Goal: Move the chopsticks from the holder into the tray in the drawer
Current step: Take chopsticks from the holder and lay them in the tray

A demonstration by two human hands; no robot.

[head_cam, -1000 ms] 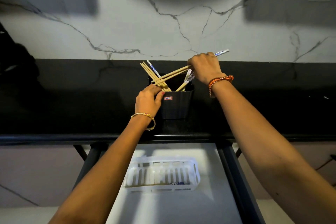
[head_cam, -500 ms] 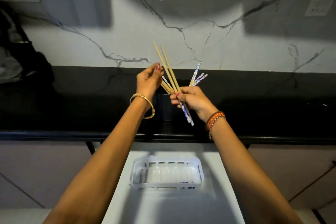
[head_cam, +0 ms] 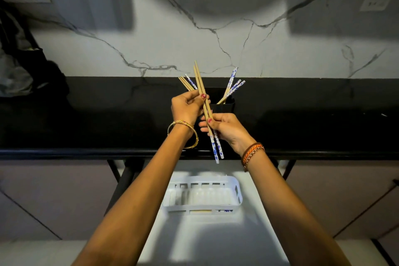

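Two chopsticks [head_cam: 204,101] pinched by both hands, above tray [head_cam: 237,192]

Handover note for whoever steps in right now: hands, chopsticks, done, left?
Right hand grips a pair of wooden chopsticks with blue-patterned ends, lifted out.
Left hand pinches the same pair higher up.
Black plastic holder on the black countertop holds more chopsticks.
White slotted plastic tray sits in the open drawer, seemingly with some chopsticks at its near edge.
Left: place this pair, then the rest.
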